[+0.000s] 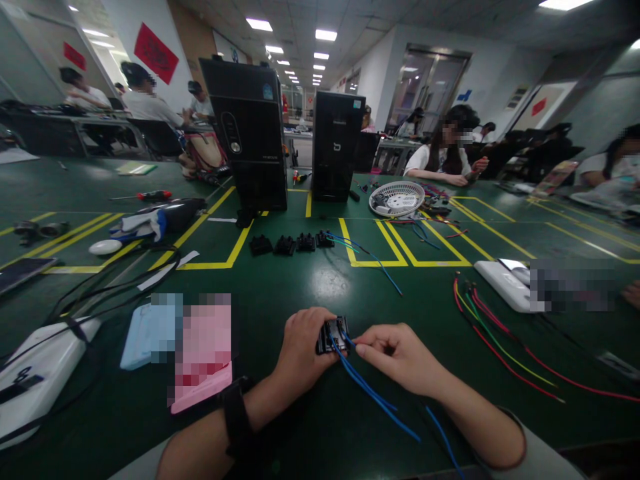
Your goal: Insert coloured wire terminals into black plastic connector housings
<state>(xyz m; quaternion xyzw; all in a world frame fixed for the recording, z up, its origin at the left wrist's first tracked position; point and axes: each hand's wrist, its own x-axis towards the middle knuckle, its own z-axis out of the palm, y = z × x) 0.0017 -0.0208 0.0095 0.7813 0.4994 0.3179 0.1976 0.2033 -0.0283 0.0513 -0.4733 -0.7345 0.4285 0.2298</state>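
Near the front of the green table, my left hand (306,343) grips a small black terminal block (327,339) by its sides, fingers curled over the top and thumb below. Several blue wires (370,387) come out of the block and trail down to the right. My right hand (397,353) pinches one blue wire close to where it meets the block. That wire's loose end shows again below my right wrist. Whether its tip sits fully inside the block is too small to tell. Farther back, several similar black blocks (285,245) stand in a row, the rightmost with thin wires attached.
Two black computer towers (250,133) stand upright at the back. A white basket (397,199) holds small parts. Red, yellow and green wires (495,333) lie on the right. To the left are a pink case (200,393), a blue case (140,340) and a screwdriver (153,195). People sit beyond.
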